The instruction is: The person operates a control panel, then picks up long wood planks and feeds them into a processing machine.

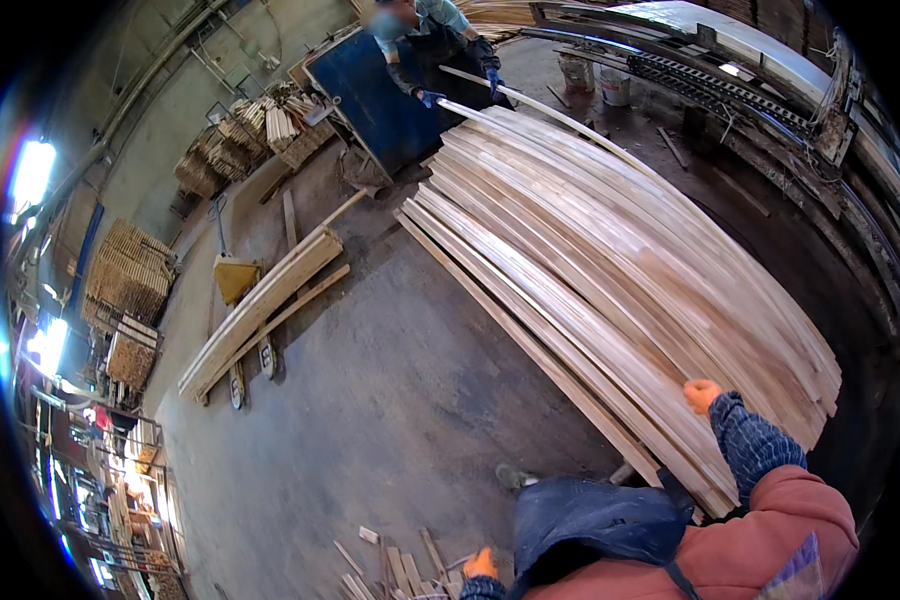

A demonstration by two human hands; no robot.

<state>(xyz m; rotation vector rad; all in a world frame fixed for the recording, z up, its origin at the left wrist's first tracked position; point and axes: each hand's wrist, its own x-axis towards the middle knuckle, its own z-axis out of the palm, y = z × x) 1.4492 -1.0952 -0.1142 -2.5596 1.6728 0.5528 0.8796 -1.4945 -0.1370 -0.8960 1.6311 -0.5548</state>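
My right hand [703, 396], in an orange glove, is over the near end of a wide stack of long pale boards [610, 270]. Its fingers are curled closed; whatever they may hold is hidden, and I cannot tell whether the hand touches the wood. My left hand [481, 563], also gloved in orange, hangs low at my left side beside a heap of short wood offcuts [410, 572]. How its fingers are set is too small to make out. At the far end of the stack a co-worker in dark gloves grips long thin strips [560, 118].
Left of the stack, several planks [265, 305] lie across a yellow pallet jack [236, 278]. A dark blue panel [375, 100] stands behind. Long machinery with a chain [715, 85] runs along the right. Piled lumber [130, 270] lines the left wall; buckets [615, 87] stand far right.
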